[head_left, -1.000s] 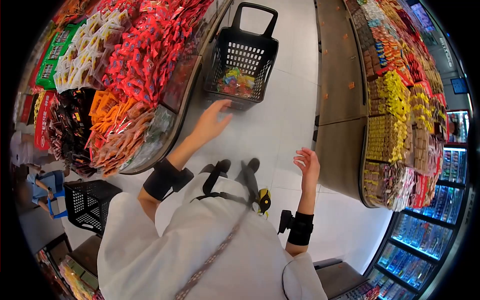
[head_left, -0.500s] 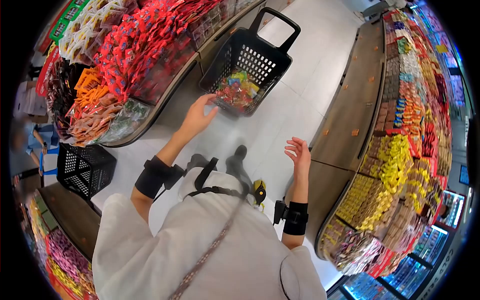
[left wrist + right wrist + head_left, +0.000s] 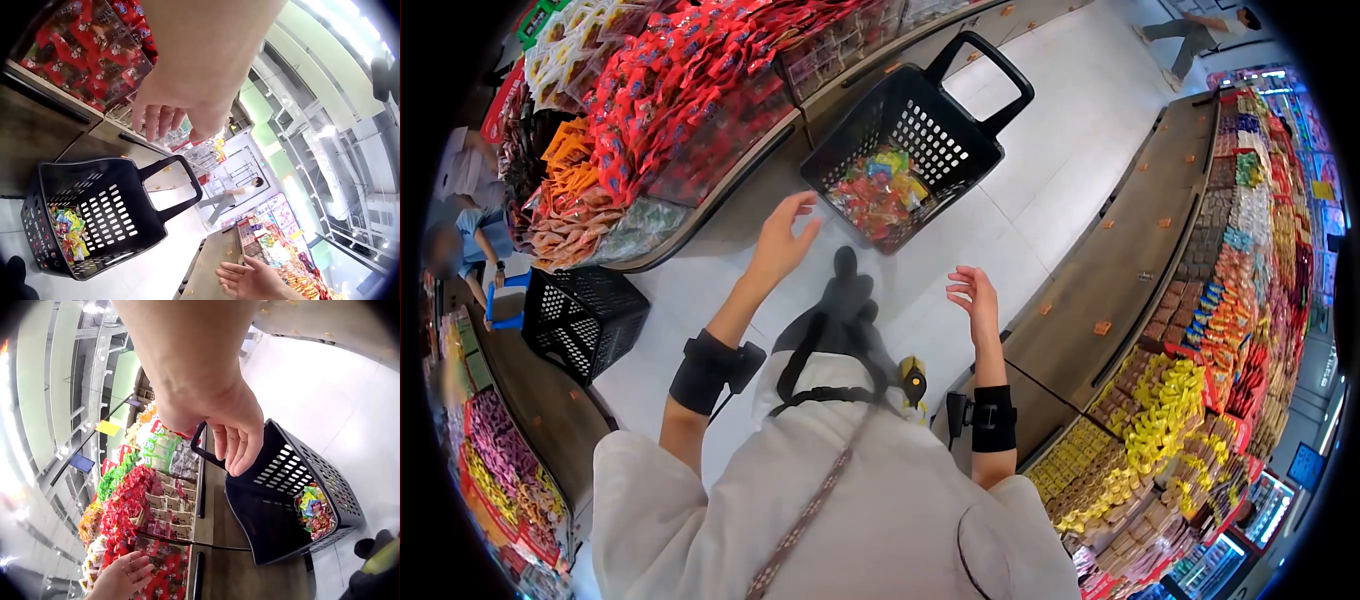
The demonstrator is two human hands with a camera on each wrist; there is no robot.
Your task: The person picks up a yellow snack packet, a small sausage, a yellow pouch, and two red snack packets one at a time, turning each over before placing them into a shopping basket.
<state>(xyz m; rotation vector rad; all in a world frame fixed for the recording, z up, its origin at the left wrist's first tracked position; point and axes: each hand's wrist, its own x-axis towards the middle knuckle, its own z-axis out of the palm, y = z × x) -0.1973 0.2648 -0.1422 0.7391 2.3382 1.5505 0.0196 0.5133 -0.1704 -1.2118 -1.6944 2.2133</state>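
Note:
Ahead on the floor stands a black shopping basket (image 3: 900,130), its handle up and its side walls pierced with holes. A small heap of colourful wrapped candies (image 3: 878,190) lies in its bottom. My left hand (image 3: 783,240) hovers by the near left corner of the basket, fingers relaxed and holding nothing. To the right of the basket's near end, my right hand (image 3: 975,300) is held in the air with loosely bent fingers, also without anything in it. In the right wrist view, that hand (image 3: 219,431) overlaps the basket's handle.
A counter heaped with red candy packets (image 3: 660,100) runs along the left. On the right is a long sweets display (image 3: 1180,390) over a brown base. Another black basket (image 3: 590,315) stands at left beside a person (image 3: 480,240); a second person (image 3: 1200,35) walks far ahead.
The view has turned, and the basket appears nearer and farther right. My feet have stepped closer to it. Both hands stay raised and hold nothing; the right one has drifted slightly left.

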